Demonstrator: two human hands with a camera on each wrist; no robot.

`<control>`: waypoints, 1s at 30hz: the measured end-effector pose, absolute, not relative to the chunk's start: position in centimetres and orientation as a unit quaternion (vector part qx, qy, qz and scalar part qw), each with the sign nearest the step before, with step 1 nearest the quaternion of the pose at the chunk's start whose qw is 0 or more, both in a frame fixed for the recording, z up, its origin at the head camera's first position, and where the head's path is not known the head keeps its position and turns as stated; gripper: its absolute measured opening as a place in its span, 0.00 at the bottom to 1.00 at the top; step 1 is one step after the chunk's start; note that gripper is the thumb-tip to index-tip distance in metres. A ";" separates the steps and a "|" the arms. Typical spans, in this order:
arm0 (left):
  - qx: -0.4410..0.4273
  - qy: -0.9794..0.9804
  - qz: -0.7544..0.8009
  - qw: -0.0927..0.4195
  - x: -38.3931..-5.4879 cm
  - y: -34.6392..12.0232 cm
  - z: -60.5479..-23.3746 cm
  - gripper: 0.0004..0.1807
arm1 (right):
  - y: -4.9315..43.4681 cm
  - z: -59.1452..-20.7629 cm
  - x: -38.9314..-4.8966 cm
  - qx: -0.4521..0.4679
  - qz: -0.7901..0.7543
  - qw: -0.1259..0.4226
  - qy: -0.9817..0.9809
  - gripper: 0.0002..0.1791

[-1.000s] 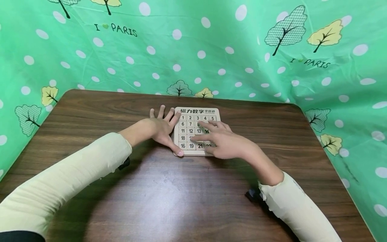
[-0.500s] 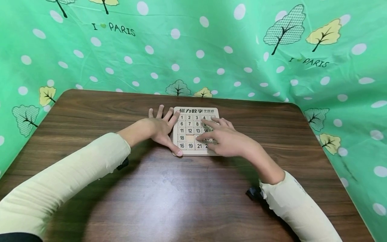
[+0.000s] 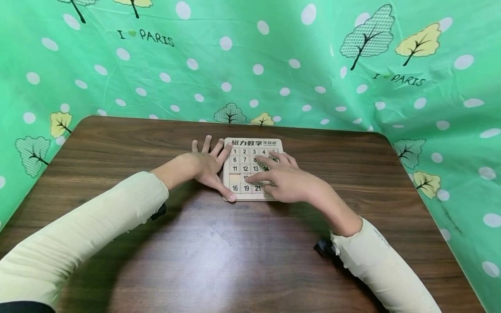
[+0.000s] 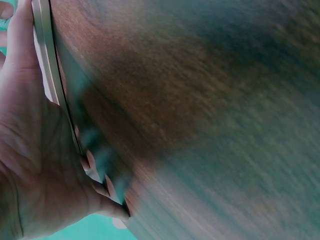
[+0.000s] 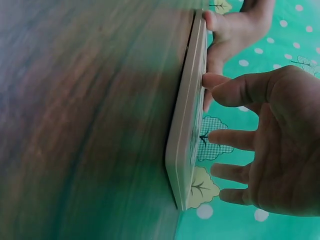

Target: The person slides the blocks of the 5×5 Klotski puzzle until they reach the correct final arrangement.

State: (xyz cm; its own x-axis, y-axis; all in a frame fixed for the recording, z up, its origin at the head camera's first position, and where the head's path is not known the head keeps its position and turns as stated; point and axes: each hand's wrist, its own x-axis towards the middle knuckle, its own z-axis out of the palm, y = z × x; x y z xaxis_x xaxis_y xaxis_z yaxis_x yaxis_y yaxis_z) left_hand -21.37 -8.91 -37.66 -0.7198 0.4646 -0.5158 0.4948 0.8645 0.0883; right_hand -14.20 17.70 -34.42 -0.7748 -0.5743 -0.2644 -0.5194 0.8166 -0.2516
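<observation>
A pale number sliding puzzle (image 3: 252,197) lies flat on the table, Chinese lettering along its top. My left hand (image 3: 209,167) has its fingers spread; thumb and index finger lie along the puzzle's left side, its edge (image 4: 47,65) showing in the left wrist view. Over the right half is my right hand (image 3: 293,180), its index fingertip on a number tile (image 3: 244,177) in the fourth row, second column. That tile's number is partly covered. A bare slot (image 3: 235,178) shows at the row's left end. The hand hides several right-hand tiles.
The dark wood-grain table (image 3: 219,252) reaches toward me and to both sides. Behind and beside it hangs a green dotted cloth (image 3: 242,56) with printed trees. A black strap piece (image 3: 325,248) sits under the right forearm.
Since the half-second-ago frame, the right index finger has moved left. The fourth row's leftmost tile has slid one place right, and the bare slot is now at the left end. The left hand stays put.
</observation>
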 end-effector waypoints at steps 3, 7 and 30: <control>0.259 0.926 -0.028 0.272 -21.4 -8.8 -37.6 0.94 | 17.8 -34.4 -14.0 -0.303 -0.089 0.156 0.936 0.30; 0.262 0.925 -0.027 0.273 -21.5 -8.7 -37.8 0.95 | 17.1 -34.5 -13.5 -0.330 -0.096 0.169 0.924 0.30; 0.263 0.926 -0.022 0.268 -21.4 -8.9 -37.9 0.94 | 18.0 -34.2 -13.2 -0.307 -0.100 0.172 0.931 0.25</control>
